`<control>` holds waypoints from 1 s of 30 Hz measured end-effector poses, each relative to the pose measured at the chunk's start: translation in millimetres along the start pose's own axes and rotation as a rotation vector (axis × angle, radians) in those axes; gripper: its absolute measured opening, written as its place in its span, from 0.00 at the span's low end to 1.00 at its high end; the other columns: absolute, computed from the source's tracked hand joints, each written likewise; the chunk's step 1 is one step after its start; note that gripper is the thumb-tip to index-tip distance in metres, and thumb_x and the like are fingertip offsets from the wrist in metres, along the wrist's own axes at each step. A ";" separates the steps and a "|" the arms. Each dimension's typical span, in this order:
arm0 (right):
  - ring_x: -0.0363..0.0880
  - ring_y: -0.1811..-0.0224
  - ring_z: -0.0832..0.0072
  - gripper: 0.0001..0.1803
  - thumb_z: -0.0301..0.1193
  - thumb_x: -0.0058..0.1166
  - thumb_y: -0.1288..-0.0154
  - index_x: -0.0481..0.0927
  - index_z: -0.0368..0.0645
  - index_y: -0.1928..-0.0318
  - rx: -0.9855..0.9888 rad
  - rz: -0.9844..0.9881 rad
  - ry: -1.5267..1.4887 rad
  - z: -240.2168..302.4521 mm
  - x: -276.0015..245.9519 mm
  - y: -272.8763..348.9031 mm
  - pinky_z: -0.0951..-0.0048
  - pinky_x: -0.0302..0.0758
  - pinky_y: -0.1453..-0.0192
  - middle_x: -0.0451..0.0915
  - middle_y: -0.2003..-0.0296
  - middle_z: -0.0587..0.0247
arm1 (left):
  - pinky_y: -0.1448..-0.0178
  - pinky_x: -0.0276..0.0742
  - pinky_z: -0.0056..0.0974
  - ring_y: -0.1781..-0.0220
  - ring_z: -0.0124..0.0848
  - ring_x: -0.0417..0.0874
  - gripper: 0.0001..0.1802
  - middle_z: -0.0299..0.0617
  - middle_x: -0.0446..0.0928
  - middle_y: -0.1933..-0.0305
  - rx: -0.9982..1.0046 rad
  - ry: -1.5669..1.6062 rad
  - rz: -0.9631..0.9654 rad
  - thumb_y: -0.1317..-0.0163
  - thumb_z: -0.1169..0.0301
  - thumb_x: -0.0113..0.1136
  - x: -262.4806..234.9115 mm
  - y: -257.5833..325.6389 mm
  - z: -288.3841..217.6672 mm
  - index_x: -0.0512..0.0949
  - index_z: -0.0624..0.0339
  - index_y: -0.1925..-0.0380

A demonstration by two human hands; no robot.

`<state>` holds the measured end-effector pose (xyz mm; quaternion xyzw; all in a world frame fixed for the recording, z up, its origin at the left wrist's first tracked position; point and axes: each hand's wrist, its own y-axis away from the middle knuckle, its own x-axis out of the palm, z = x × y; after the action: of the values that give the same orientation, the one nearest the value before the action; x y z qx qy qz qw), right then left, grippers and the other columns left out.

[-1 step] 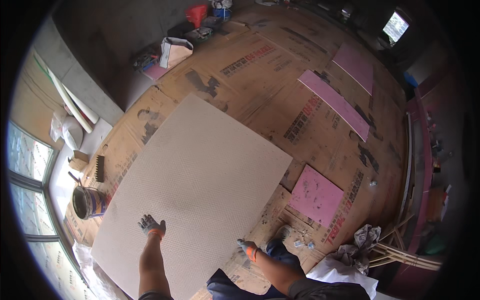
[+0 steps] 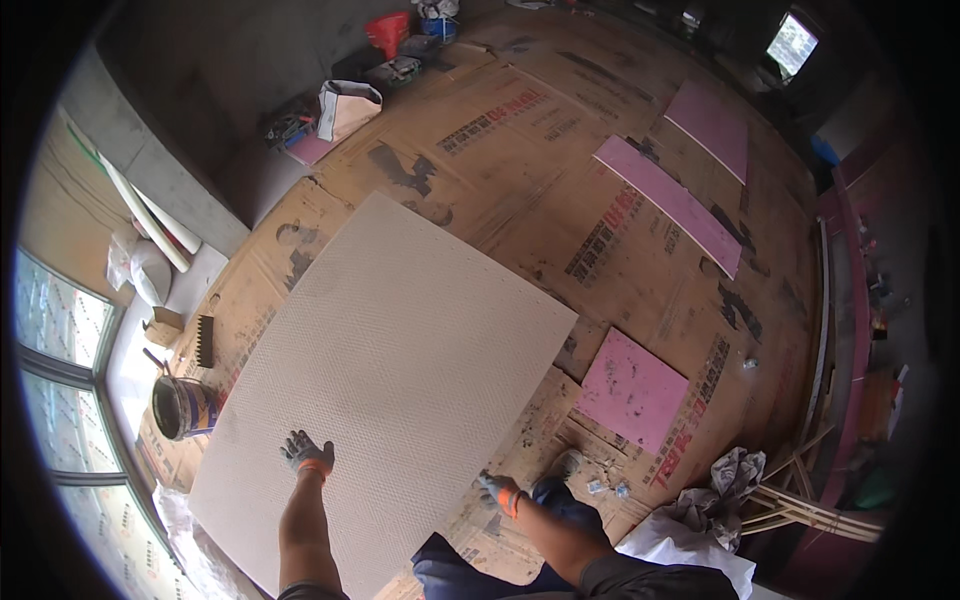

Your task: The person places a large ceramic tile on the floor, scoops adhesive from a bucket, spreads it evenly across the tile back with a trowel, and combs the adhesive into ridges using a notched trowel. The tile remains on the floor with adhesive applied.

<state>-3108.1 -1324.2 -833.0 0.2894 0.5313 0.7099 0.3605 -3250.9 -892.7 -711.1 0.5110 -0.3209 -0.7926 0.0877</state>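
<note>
Bucket [image 2: 206,408], dark inside, beside panel [image 2: 400,330] under left hand [image 2: 306,454]

Two gloved hands [image 2: 307,455] [image 2: 500,493], one beige panel [image 2: 400,330]

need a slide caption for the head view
Gloved left hand spread over a large textured beige panel, right hand at its edge, a square pink board nearby.

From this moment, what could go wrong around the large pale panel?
The bucket stands close beside the left edge of the panel; if the panel shifts that way, it might knock the bucket.
The right hand is at the panel's right edge, so its fingers might be pinched or scraped if the panel moves.
Small crumpled scraps lie near the shoe; a step there might slip.
</note>
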 end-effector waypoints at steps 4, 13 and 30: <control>0.80 0.74 0.72 0.15 0.47 0.57 0.30 0.82 0.49 0.62 -0.165 -0.029 -0.150 75.9 -186.4 95.6 0.67 0.74 0.72 0.83 0.71 0.68 | 0.20 0.45 0.57 0.19 0.53 0.51 0.54 0.59 0.47 0.19 0.092 0.051 0.022 0.37 0.34 0.46 -8.8 104.4 -78.8 0.48 0.61 0.23; 0.54 0.89 0.78 0.20 0.46 0.45 0.30 0.61 0.59 0.80 -0.328 -0.634 -0.805 100.3 -694.7 315.3 0.73 0.46 0.83 0.56 0.87 0.76 | 0.29 0.68 0.46 0.32 0.51 0.74 0.33 0.54 0.72 0.32 1.091 0.398 0.448 0.29 0.46 0.52 -118.0 368.7 -363.0 0.70 0.53 0.32; 0.76 0.65 0.61 0.17 0.52 0.52 0.30 0.78 0.53 0.66 -0.099 -0.220 -0.415 363.2 -743.6 256.1 0.53 0.69 0.49 0.79 0.70 0.68 | 0.46 0.77 0.50 0.48 0.42 0.84 0.28 0.50 0.84 0.48 0.233 0.241 0.622 0.38 0.50 0.53 -46.8 216.5 -428.8 0.83 0.62 0.49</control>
<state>-2446.3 -1780.2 -509.8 0.3513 0.4390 0.6168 0.5508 -2898.7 -1219.1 -662.8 0.4851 -0.5370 -0.6199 0.3033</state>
